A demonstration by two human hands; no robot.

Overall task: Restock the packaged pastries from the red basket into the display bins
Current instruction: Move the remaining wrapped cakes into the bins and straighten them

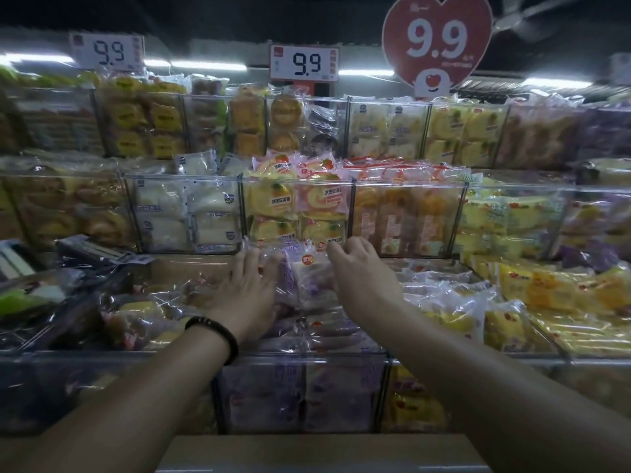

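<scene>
My right thumb is hidden behind the wrapper. Glare on the film blurs the edges of the clear-wrapped white-and-purple pastry packet, so I cannot make out its lower end where it sinks among the other purple packets. The outer ends of the shelves are smeared, and the bottom of the view cuts off both my forearms.

The pastry packet stands nearly upright between my hands, over the middle clear plastic display bin of the front row. Its top edge is close before the front wall of the bin behind.

My right hand has its fingers curled over the packet's upper right corner and side, gripping it. My left hand is flat against the packet's left side with fingers straight and slightly spread, holding nothing. A black beaded bracelet rings that wrist.

Above the top shelf stand a white price card reading 9.9 and a red heart-shaped sign with the same figure. A plain brown cardboard surface lies along the lower edge, just below the front bins.
</scene>
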